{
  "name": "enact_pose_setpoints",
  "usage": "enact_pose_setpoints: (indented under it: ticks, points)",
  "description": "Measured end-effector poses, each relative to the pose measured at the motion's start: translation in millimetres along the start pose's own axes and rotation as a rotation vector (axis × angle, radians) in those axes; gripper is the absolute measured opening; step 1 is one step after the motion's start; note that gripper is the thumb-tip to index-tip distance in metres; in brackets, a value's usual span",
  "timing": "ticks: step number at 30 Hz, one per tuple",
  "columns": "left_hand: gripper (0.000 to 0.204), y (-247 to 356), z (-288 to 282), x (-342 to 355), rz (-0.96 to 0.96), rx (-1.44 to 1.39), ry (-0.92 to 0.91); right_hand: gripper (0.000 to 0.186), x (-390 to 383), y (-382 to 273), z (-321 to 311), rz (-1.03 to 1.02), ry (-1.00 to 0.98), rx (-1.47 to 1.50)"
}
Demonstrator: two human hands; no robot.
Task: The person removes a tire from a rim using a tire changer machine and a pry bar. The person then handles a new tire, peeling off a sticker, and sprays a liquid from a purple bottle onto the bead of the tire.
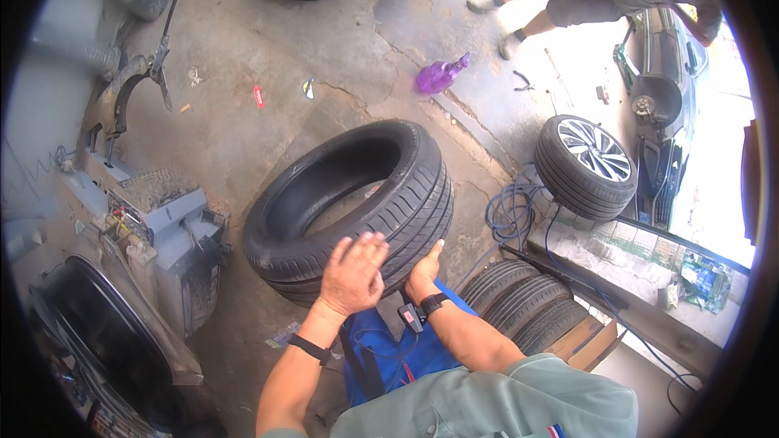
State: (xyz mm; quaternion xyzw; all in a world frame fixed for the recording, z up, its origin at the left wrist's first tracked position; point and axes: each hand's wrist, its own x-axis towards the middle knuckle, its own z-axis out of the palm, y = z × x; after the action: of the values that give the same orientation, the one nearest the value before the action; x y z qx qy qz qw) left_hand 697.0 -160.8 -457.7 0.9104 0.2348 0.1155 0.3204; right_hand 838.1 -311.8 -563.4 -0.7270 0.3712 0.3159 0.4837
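A bare black tire (410, 207) with no rim in it tilts in front of my legs, its tread facing me and its open middle showing the floor. My left hand (354, 274) lies over the near tread with its fingers stretched out flat, a little blurred. Against the lower right of the tread is my right hand (422, 274), its thumb up along the rubber. The other fingers of that hand curl under the tire and are mostly hidden. A small grey device (411, 318) sits by my right wrist.
A purple spray bottle (442, 75) lies on the floor ahead. To the right are a wheel with a silver rim (594, 150), a coiled blue hose (513, 215) and stacked tires (527, 304). A grey machine (174, 227) stands left. Another person (584, 0) stands far right near a car.
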Motion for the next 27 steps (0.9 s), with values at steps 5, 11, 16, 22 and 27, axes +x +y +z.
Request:
enact_pose_setpoints:
  ticks: [5,11,16,22,27]
  points:
    - [0.054,-75.5,-6.1,24.5,-0.490,0.155,0.311,0.101,-24.5,-50.0,49.2,-0.076,0.154,-0.414]
    - [0.041,-99.1,-7.5,36.4,-0.521,0.184,0.404,0.101,-34.2,-67.5,82.9,-0.056,0.188,-0.425]
    - [0.038,-105.1,-12.1,17.5,-0.623,0.155,0.413,0.097,-41.4,-66.9,96.7,-0.121,0.159,-0.543]
    - [0.038,-101.4,-1.8,-5.3,-0.766,0.169,0.476,0.097,-31.7,-73.0,123.8,-0.325,0.158,-0.694]
    - [0.038,-81.5,13.4,-9.7,-0.949,0.175,0.572,0.093,-31.5,-101.6,146.0,-0.463,0.028,-0.910]
